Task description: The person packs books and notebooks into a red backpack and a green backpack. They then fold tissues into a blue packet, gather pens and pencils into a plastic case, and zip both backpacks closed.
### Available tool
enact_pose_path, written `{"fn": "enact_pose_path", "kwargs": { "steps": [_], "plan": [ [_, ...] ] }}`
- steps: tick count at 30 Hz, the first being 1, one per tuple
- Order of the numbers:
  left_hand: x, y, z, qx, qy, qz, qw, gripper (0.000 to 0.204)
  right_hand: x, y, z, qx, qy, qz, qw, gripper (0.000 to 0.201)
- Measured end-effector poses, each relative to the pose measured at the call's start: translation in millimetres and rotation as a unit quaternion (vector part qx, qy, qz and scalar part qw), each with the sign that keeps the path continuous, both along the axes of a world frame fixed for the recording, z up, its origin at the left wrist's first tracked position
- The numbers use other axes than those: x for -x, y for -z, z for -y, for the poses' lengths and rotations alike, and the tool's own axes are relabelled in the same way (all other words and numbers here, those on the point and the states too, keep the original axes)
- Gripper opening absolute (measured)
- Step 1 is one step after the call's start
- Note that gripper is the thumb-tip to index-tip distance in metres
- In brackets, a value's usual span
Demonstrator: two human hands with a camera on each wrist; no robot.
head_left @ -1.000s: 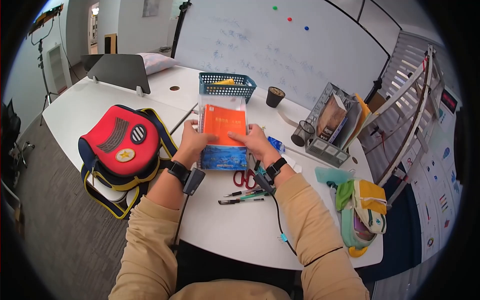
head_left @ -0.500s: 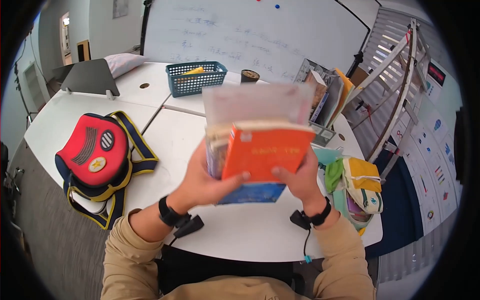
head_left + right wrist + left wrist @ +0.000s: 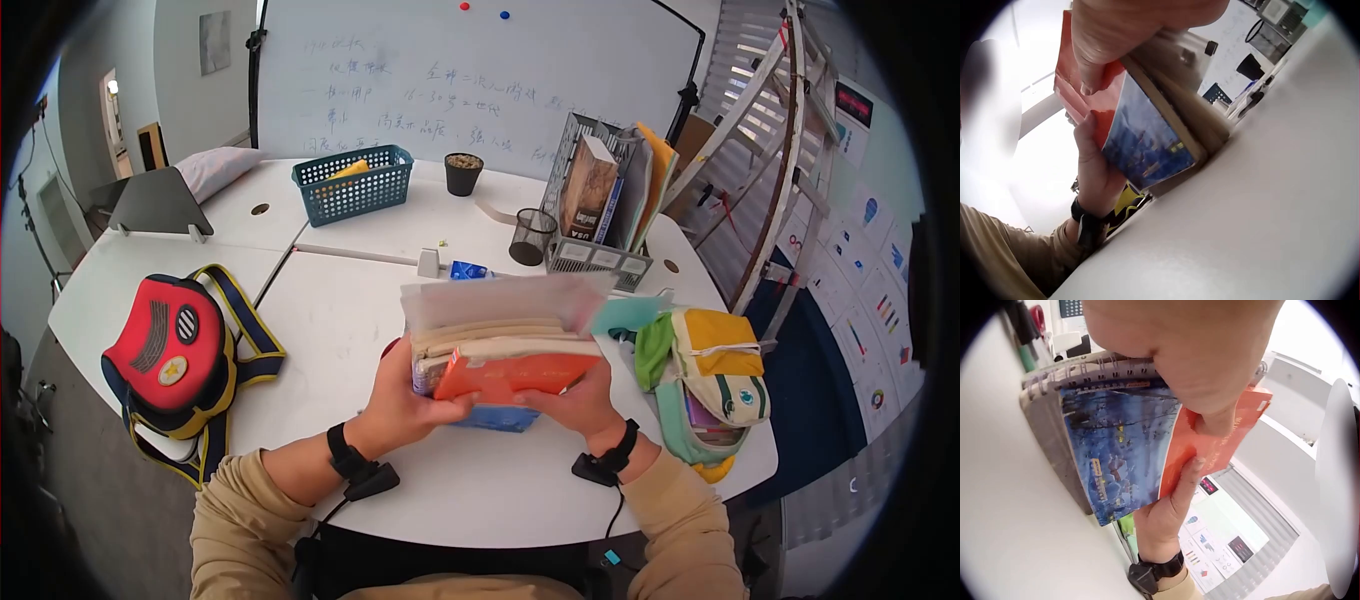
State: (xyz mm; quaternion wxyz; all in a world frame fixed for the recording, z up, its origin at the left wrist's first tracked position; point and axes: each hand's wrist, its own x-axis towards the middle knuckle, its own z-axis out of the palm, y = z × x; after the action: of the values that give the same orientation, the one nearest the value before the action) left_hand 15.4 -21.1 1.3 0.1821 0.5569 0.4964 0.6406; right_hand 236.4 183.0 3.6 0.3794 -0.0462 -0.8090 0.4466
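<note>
Both hands hold a stack of books in front of the body, over the white table. At the front is a book with an orange and blue cover. Behind it are thick books and a spiral-bound notebook, whose wire coils show in the left wrist view. A translucent plastic sleeve rises at the back. My left hand grips the stack's left side, my right hand its right side, both thumbs on the orange cover. In the right wrist view the stack's lower edge is right at the tabletop.
A red and navy backpack lies at left, a green, cream and yellow bag at right. Farther back are a teal basket, a small plant pot, a mesh cup and a grey file rack with books.
The stack was lifted from the table's middle and brought nearer the body. It has since lowered, its top edges turning toward the head camera. The head view has shifted too.
</note>
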Motion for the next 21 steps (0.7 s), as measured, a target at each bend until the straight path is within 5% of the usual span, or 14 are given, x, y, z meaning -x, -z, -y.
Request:
{"fn": "enact_pose_path", "kwargs": {
  "steps": [8, 13, 21],
  "plan": [
    [0.5, 12.9, -13.8, -0.064, -0.015, -0.033, 0.997, 0.099, 2.8, 20.4, 0.0, 0.069, -0.047, -0.008, 0.996, 0.091],
    [-5.5, 19.7, -9.5, 0.001, -0.016, 0.047, 0.999, 0.106, 6.4, 29.4, -2.5, -0.015, -0.035, 0.087, 0.995, 0.08],
    [-3.6, 18.3, -11.4, 0.067, -0.004, 0.05, 0.997, 0.107, 6.8, 14.1, 9.3, 0.081, -0.026, 0.136, 0.987, 0.071]
  ]
}}
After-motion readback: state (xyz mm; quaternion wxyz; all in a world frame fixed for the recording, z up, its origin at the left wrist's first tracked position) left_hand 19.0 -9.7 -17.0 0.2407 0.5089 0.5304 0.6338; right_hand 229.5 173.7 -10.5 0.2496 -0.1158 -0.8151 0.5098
